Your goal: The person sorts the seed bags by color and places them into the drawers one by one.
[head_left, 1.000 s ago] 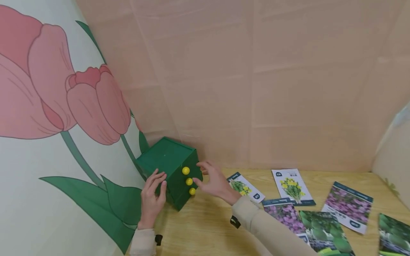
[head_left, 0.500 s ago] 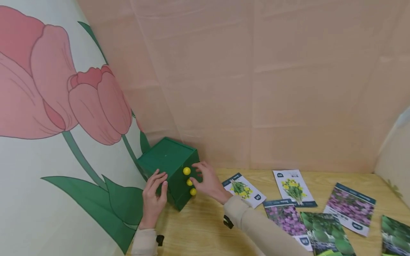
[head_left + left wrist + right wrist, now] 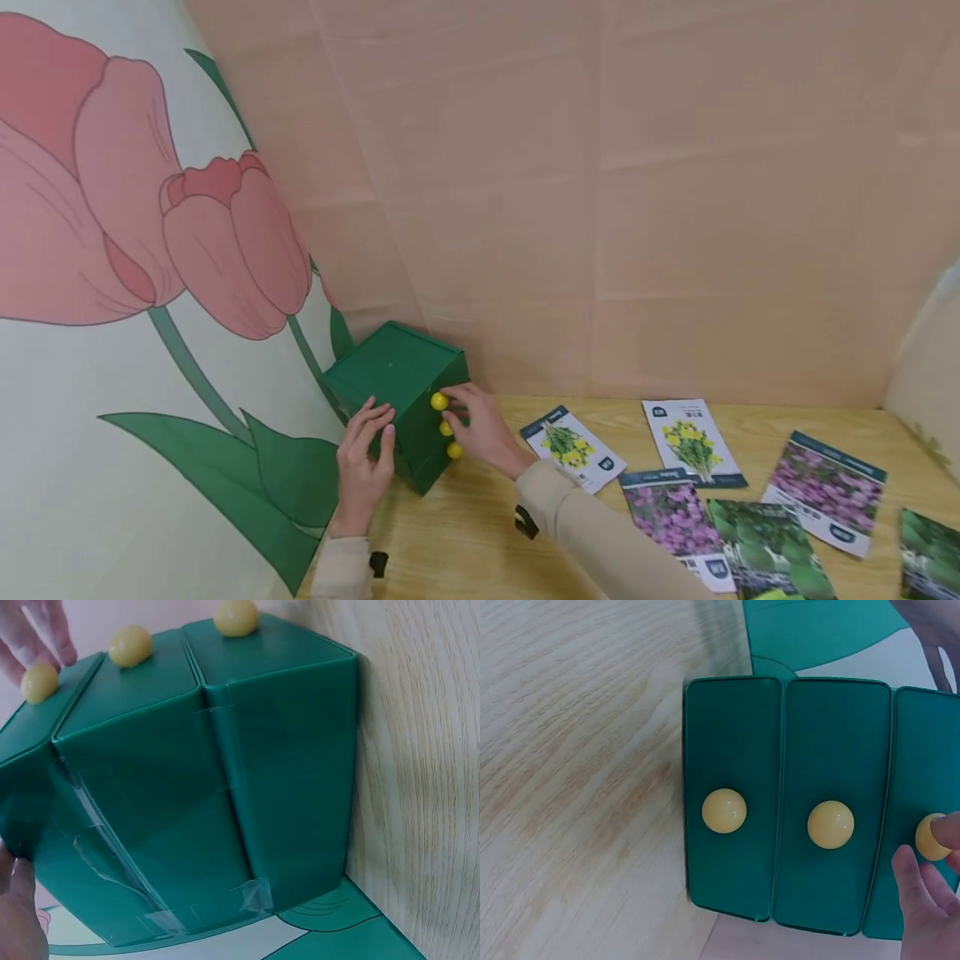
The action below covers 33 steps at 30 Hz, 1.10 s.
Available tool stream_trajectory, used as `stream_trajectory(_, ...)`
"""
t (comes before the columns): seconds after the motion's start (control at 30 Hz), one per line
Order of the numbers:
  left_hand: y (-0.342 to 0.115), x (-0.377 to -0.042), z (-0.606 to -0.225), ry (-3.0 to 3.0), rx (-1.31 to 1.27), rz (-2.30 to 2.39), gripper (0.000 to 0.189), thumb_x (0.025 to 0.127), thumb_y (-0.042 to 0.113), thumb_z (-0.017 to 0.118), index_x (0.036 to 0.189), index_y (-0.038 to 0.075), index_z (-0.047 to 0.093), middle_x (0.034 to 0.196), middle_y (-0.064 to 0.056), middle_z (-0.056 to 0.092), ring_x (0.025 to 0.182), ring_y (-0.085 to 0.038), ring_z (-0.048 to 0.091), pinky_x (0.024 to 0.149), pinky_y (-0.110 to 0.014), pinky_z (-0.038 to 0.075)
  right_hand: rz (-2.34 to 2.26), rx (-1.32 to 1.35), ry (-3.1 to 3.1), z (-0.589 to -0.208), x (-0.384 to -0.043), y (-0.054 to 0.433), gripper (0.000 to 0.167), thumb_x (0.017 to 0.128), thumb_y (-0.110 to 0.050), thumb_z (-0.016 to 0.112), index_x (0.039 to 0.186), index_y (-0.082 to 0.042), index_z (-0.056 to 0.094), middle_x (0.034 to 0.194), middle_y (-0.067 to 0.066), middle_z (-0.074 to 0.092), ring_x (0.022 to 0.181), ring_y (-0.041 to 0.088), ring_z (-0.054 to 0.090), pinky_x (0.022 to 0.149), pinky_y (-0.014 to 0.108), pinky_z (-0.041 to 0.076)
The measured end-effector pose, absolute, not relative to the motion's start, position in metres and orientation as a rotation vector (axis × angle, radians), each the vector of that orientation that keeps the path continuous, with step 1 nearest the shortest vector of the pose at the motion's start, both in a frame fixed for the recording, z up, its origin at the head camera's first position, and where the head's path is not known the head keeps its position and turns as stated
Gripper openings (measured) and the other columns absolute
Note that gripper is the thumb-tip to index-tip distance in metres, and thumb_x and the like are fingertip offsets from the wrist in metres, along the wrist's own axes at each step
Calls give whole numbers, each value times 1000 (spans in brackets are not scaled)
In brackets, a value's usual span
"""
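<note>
A small green box with three stacked drawers [image 3: 392, 365] stands in the corner between the tulip-covered wall and the back cloth. Each drawer front bears a round yellow knob; the lower two are the middle knob [image 3: 830, 824] and the bottom knob [image 3: 724, 811]. My right hand [image 3: 483, 432] has its thumb and fingertips around the top knob [image 3: 439, 402], partly covering it in the right wrist view. The left hand [image 3: 365, 467] rests on the box's near top edge, fingers extended over the top and thumb against the side. All drawers sit flush in the box.
Several flower seed packets lie flat to the right, among them a yellow-flower packet [image 3: 573, 450], another yellow-flower packet [image 3: 693, 442], a purple-flower packet [image 3: 825, 492] and a green one [image 3: 772, 546]. The wooden tabletop [image 3: 465, 542] extends in front of the box.
My right hand has moved left from beside the box to the top knob, and its fingertips have closed around it. The left hand keeps its place on the box.
</note>
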State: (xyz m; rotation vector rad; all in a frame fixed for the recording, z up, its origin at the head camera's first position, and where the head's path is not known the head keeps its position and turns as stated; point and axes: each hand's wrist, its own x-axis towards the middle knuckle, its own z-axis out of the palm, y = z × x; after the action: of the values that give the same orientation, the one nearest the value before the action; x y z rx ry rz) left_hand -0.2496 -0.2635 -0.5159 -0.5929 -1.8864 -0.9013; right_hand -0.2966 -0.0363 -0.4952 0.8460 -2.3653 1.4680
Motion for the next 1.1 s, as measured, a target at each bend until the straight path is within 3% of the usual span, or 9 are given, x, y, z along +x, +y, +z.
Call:
stream_trajectory(0.17, -263, -251, -517, -1882, -590, -908, 31, 91, -14, 71, 118, 0, 78, 123, -20, 73, 131, -50, 60, 123, -32, 44, 1453, 813, -2351, -493, -300, -41, 33, 100, -5, 74, 133, -3, 71, 126, 13, 68, 110, 26, 74, 90, 28, 65)
stream_trajectory(0.5, -262, -251, -515, -1880, -591, -902, 32, 91, -14, 71, 119, 0, 77, 123, -20, 73, 132, -49, 60, 123, -33, 44, 1596, 662, -2293, -489, -300, -53, 25, 94, -2, 81, 118, -1, 75, 113, 15, 70, 106, 31, 75, 82, 25, 65)
stream_trajectory(1.1, -263, -252, -518, -1872, -599, -911, 29, 95, -12, 67, 120, 0, 77, 124, -22, 72, 133, -49, 59, 123, -34, 44, 1663, 599, -2317, -486, -295, -46, 22, 94, -1, 80, 117, -1, 76, 111, 14, 69, 106, 32, 75, 84, 26, 65)
